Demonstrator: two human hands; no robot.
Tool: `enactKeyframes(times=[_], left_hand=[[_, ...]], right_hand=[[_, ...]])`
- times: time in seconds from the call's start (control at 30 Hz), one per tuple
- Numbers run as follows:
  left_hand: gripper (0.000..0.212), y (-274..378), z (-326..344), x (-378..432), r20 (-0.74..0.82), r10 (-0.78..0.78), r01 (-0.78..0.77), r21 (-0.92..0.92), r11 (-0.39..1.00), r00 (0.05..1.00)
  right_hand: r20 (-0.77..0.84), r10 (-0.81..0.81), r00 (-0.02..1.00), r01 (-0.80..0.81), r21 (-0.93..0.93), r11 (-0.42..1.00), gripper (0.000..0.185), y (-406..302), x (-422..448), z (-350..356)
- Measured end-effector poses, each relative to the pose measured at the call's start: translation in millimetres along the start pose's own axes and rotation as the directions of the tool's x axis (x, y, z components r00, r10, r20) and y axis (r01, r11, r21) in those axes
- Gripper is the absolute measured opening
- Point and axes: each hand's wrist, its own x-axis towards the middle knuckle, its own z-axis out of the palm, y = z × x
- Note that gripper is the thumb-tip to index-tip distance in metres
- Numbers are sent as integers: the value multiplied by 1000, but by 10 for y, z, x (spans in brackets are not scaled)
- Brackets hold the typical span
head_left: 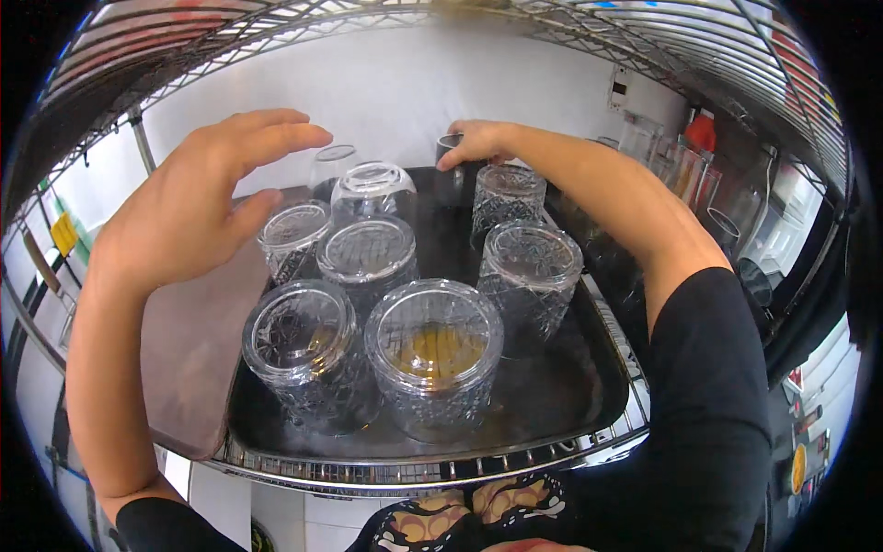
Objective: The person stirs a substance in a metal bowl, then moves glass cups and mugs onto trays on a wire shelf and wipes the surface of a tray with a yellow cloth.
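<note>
Several clear, patterned glass tumblers stand upside down on a dark tray (552, 414). At the tray's far end, my right hand (483, 141) is closed around a small glass (450, 143); its lower part is hard to make out. My left hand (193, 207) hovers at the left with its fingers apart and nothing in it. Below its fingertips are a tumbler (296, 228) and a smooth, rounded glass (372, 190). Closest to me are a tumbler (300, 338) and a wider one (434, 338) with a yellowish patch showing through its base.
A brownish tray (186, 359) lies at the left, beside the dark one. Both rest on a wire rack shelf (386, 476). Another wire shelf (159, 48) hangs overhead, with a white wall (414, 90) behind. More glassware (641, 138) and a red object (701, 131) stand at the right.
</note>
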Motion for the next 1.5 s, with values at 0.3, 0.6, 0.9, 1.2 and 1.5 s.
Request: enactKeyframes(times=[0.3, 0.6, 0.9, 1.2, 1.5], left_hand=[[48, 83, 96, 70, -49, 32, -29, 52, 998, 998], [49, 547, -34, 147, -69, 66, -71, -75, 995, 995], [48, 926, -78, 545, 12, 179, -178, -63, 982, 984], [88, 1382, 88, 925, 561, 63, 45, -177, 983, 825], [89, 1411, 321, 1074, 563, 79, 68, -236, 969, 823]], right_hand=[[-474, -92, 875, 245, 272, 931, 81, -283, -82, -411], [-307, -173, 936, 347, 725, 595, 48, -264, -1200, -701], [-261, -226, 939, 345, 739, 578, 38, 94, -2114, -699], [-350, -152, 924, 318, 486, 814, 54, 646, -3480, -810], [-468, 226, 854, -331, -154, 931, 76, 1600, -4359, -871]])
